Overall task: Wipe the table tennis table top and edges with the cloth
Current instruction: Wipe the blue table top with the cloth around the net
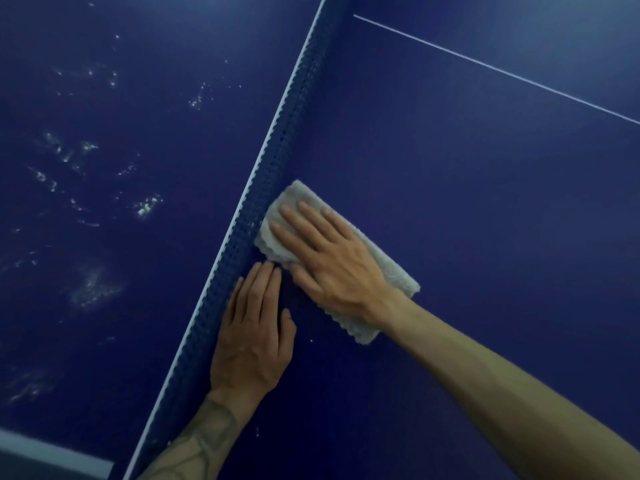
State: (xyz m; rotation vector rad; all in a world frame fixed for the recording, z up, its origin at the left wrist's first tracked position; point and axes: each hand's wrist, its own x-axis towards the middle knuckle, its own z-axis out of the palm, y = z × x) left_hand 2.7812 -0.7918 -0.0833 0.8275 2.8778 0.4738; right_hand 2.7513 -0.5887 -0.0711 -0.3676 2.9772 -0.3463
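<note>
The dark blue table tennis table top [485, 188] fills the view, split by the blue net [277, 168] with its white top band running from the lower left to the top centre. A folded pale cloth [394, 275] lies flat on the right half, one end against the foot of the net. My right hand [332, 258] presses flat on the cloth, fingers spread toward the net. My left hand [252, 334] rests flat on the table beside the net, fingers together, its fingertips just short of the cloth's near corner.
The left half of the table [104, 168] carries several whitish smears and specks. A thin white line [502, 72] crosses the right half at the upper right. The table's white edge [52, 452] shows at the bottom left.
</note>
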